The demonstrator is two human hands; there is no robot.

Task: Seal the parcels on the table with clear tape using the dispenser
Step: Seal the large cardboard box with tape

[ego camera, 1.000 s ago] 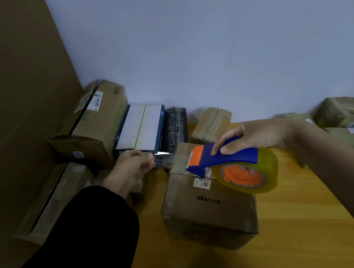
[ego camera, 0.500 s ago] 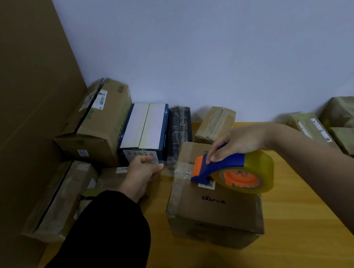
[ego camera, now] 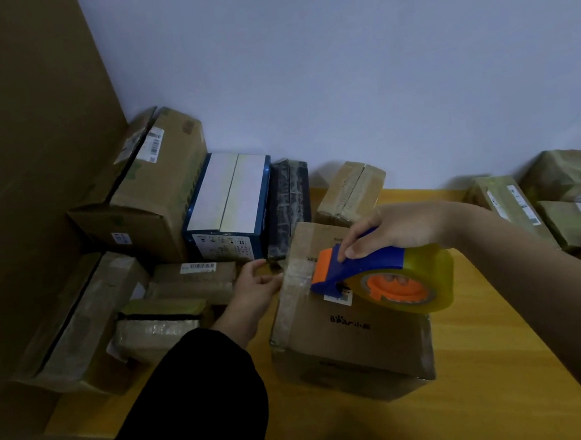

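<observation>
While the right hand (ego camera: 401, 230) grips the blue handle of the tape dispenser (ego camera: 377, 274), fingers closed over it, the orange nose sits on the top of the brown parcel (ego camera: 348, 328), close to that parcel's left edge. Parcel stands near the front edge of the table (ego camera: 493, 359), roughly mid-width. Left hand (ego camera: 254, 290) lies just beside the parcel's upper left edge, fingers loosely curled and pressed at the edge where a clear strip of tape (ego camera: 296, 276) shows; whether they pinch the tape end or only hold it down, cannot tell. Key relation: tape strip runs left to right across the top, from the left fingers toward the dispenser, with the yellow roll trailing to the right. Judged next move: pull the dispenser rightward along that line while the left hand anchors the end. Other boxes crowd the table's back left corner and right edge.
</observation>
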